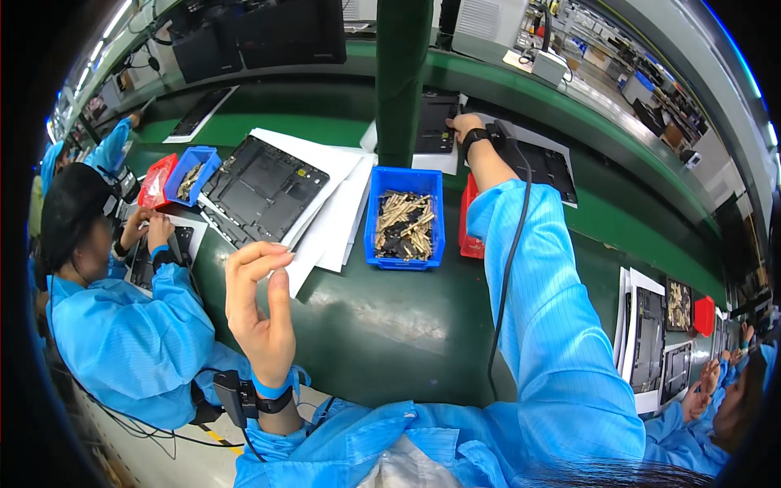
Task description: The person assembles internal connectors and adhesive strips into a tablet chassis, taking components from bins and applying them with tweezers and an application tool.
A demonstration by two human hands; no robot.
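My left hand [264,313] is raised above the near left of the bench, palm turned inward. Its fingers are bent and stand apart from the thumb, with nothing between them. Beyond the green post, my right arm is stretched far forward. There my right hand [468,126] grips the right edge of a black laptop casing panel [435,130] lying over white sheets. A blue bin [406,264] in front of the post holds many small brass-coloured metal pieces [404,224]. Partly hidden by my right sleeve is a red bin [469,220].
A black laptop casing [264,191] rests on white sheets [346,207] at left. Another casing [537,167] lies past my right forearm. A cable [514,252] runs along that sleeve. The green post [400,89] rises mid-bench. Co-workers in blue sit on both sides.
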